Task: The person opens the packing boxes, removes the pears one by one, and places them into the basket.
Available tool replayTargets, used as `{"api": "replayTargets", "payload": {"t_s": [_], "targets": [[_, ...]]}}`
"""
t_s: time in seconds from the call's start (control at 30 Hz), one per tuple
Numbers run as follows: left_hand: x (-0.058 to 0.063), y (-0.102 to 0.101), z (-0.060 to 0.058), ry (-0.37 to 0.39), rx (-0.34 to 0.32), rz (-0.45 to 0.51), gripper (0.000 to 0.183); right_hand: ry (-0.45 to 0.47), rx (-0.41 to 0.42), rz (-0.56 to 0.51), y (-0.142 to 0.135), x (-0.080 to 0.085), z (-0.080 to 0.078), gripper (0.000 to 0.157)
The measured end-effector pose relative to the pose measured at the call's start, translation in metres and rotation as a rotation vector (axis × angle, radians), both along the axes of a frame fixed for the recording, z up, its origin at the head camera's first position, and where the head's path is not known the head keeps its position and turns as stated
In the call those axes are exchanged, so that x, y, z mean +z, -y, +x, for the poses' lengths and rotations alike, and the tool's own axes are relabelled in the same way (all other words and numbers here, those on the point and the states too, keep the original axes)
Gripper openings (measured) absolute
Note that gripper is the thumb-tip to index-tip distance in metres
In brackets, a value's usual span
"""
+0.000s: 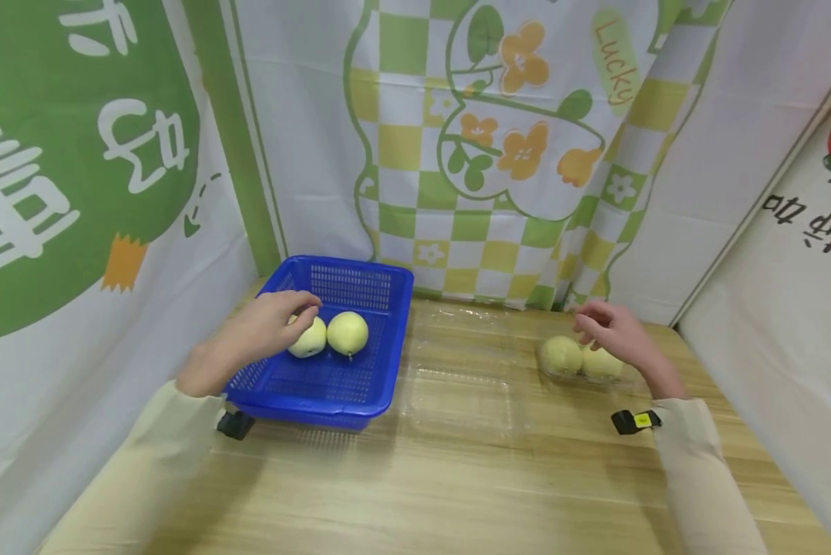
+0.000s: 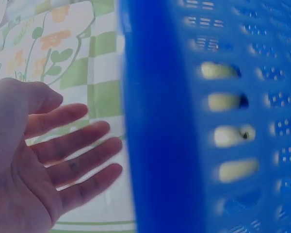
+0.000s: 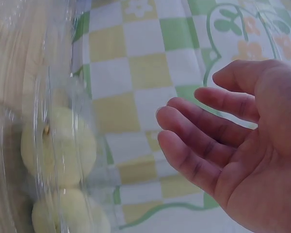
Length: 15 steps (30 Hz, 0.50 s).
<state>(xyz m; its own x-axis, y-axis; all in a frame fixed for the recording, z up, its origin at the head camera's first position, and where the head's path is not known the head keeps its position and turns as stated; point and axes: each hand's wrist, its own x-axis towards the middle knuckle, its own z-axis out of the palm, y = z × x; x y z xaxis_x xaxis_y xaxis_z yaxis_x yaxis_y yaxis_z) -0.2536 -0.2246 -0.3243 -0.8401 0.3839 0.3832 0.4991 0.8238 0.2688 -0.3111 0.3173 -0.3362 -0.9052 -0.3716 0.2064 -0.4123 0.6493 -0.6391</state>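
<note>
Head view: blue basket (image 1: pixel 325 383), raised walls probably keeping two pears (image 1: pixel 348 334) from rolling. Left grip (image 1: pixel 259 327) over basket's left side, fingers relaxed, empty. Right of basket: clear container (image 3: pixel 56 92) cradling two further pears (image 1: pixel 562 356); right grip (image 1: pixel 617 333) above, loosely bent, empty.

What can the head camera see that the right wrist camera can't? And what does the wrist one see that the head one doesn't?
Only the head view shows the blue plastic basket, the two round yellow-green fruits inside it, and the left hand.
Only the right wrist view shows the right hand from its palm side, and a little brown stem.
Both show that hand, two round pale fruits under clear plastic, and the green, yellow and white checkered cloth.
</note>
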Motion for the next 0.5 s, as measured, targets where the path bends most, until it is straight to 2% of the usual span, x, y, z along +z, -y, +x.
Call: {"api": "replayTargets", "payload": {"t_s": [0.27, 0.5], "targets": [[-0.005, -0.020, 0.000, -0.065, -0.041, 0.107, 0.022, 0.012, -0.096, -0.037, -0.026, -0.007, -0.004, 0.037], [-0.006, -0.039, 0.003, -0.095, -0.109, 0.131, 0.021, 0.072, -0.159, -0.092, -0.050, -0.018, -0.004, 0.044]]}}
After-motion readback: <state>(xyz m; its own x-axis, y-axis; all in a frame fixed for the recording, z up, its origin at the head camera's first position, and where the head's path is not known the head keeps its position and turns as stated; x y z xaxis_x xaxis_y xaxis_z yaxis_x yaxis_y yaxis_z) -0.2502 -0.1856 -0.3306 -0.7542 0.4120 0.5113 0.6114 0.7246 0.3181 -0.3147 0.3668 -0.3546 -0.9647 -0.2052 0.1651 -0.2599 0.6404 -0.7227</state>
